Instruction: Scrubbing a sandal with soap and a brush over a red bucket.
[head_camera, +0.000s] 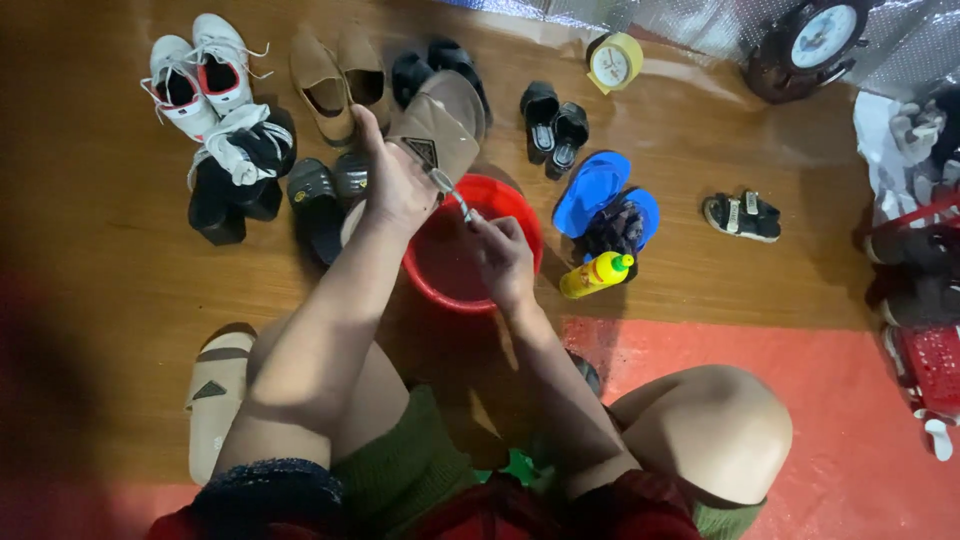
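So, only the head view to go on, looking straight down at a wooden floor (110, 250) with footwear all over it. Dead centre, the left hand (395, 185) is clamped around a tan slide sandal (440, 125), holding it tilted over a red basin (440, 262). The right hand (503, 255) is closed on a thin brush (452, 192), maybe a toothbrush, with its head up against the sandal's edge right over the basin.

Progress-wise, I'd guess it's early days: this sandal is mid-scrub, its mate (215, 400) lies on the floor at the lower left beside the person's knee, and none of the other footwear looks wet or set apart, though the light is too dim to be sure.

Count, as best I can:
- tan slides: two (one in hand, one on the floor)
- white sneakers (195, 70): two, upper left
- brown loafers (340, 75): two, top
- black sandals and shoes: several pairs, hard to separate in the dark
- blue flip-flops (592, 185): two, right of the basin
- small strappy sandals (742, 215): one pair, right
- yellow bottle (595, 275): one, lying just beside the basin
- basin: one
- clocks: a small yellow one (613, 62) and a dark one (810, 40), top right
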